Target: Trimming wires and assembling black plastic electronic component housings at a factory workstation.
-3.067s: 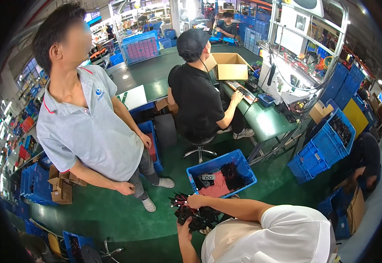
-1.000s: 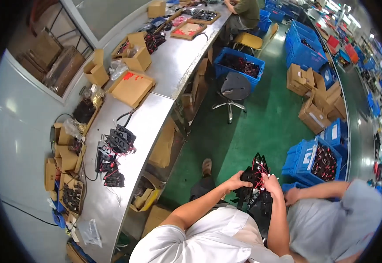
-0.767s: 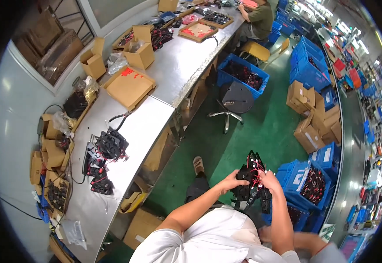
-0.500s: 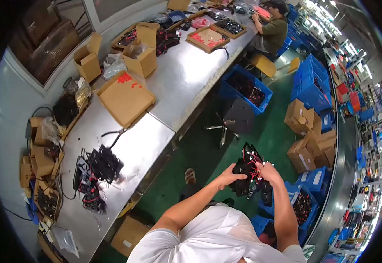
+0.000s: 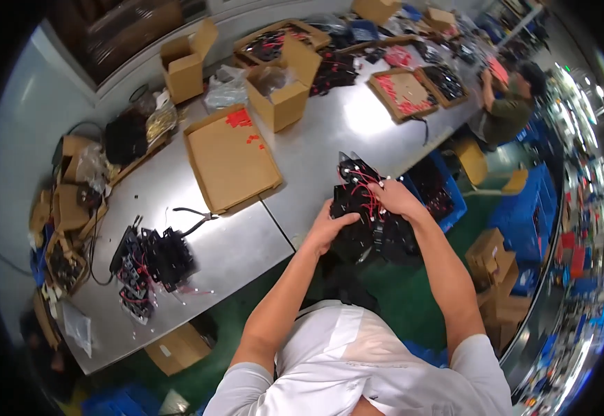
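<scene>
Between my two hands I carry a bunch of black plastic parts with red wires (image 5: 364, 208), held in the air at the table's near edge. My left hand (image 5: 327, 225) is closed around its left side, thumb on top. On the upper right side, my right hand (image 5: 395, 199) grips the bunch among the red wires and small white connectors. What the fingers do underneath is hidden. A pile of similar black parts (image 5: 167, 258) lies on the metal table (image 5: 239, 243) to the left, and pliers with black handles (image 5: 201, 218) rest beyond it.
A shallow cardboard tray (image 5: 232, 166) with red pieces sits mid-table, near an open carton (image 5: 277, 104). Farther right is another tray (image 5: 406, 93). A person (image 5: 513, 104) works at the far end. Blue crates (image 5: 523, 215) and cartons (image 5: 492, 260) stand on the floor at right.
My body has turned toward the table. Both hands have brought the bunch of black wired parts from over the floor at right to the table's edge, still gripping it.
</scene>
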A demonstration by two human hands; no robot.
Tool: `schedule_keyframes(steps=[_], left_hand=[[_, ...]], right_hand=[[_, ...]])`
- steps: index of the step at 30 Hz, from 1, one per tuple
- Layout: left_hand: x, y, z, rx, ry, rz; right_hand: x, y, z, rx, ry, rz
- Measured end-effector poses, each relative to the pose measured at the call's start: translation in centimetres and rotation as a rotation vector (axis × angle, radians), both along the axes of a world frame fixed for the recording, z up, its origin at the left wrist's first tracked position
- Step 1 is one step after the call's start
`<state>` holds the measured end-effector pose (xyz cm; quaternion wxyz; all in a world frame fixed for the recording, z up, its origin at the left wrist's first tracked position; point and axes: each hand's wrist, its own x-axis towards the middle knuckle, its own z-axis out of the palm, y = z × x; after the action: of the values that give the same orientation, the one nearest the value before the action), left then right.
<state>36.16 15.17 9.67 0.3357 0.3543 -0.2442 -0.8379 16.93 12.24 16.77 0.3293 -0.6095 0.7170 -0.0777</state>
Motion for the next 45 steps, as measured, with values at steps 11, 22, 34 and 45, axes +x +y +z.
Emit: schedule_keyframes(steps=[11, 22, 34, 45], left_hand=[[0.7, -8.4, -4.1, -0.013, -0.178, 0.516], [-0.7, -10.7, -3.0, 0.094, -0.142, 0.700], [0.8, -10.6, -5.9, 0.018, -0.140, 0.652], [0.2, -9.8, -6.5, 0.109, -0.331, 0.694]], right_hand=[[5.0, -18.4, -5.5, 0.094, 0.067, 0.559], [6.3, -21.5, -4.7, -0.066, 0.168, 0.694], [8.7, -18.2, -3.8, 0.000, 0.171, 0.467], [8.7, -16.1, -7.4, -0.174, 0.251, 0.445]])
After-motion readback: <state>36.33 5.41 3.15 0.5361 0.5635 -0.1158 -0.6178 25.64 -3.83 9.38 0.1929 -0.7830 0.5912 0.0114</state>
